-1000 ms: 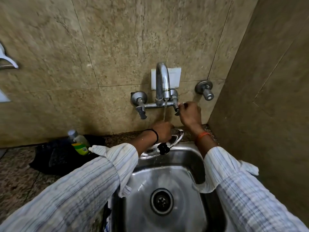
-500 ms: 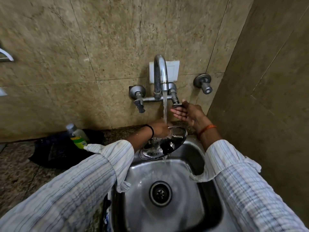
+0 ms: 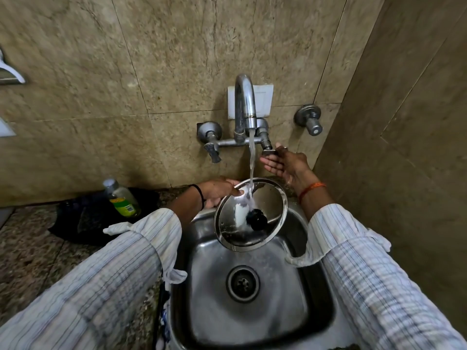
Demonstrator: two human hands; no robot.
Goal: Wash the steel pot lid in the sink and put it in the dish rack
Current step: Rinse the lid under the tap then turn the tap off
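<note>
My left hand [image 3: 217, 192] grips the far left rim of the round steel pot lid [image 3: 267, 203] and tilts it toward me over the steel sink [image 3: 313, 311]. The lid's black knob [image 3: 256, 219] faces me. Water runs from the wall tap [image 3: 243, 104] onto the lid just above the knob. My right hand [image 3: 285, 164] hovers open beside the stream, fingers spread, just under the tap's right valve handle [image 3: 267, 150]. No dish rack is in view.
A clear bottle with a green label [image 3: 121, 198] lies on a black cloth [image 3: 86, 218] on the speckled counter to the left. A tiled wall [image 3: 404, 147] closes in on the right. A separate wall valve [image 3: 309, 121] sticks out to the right of the tap.
My right hand let go of the valve handle and opened. The water grew to a full stream. My left hand tilted the lid up, so its knob side now faces me.
</note>
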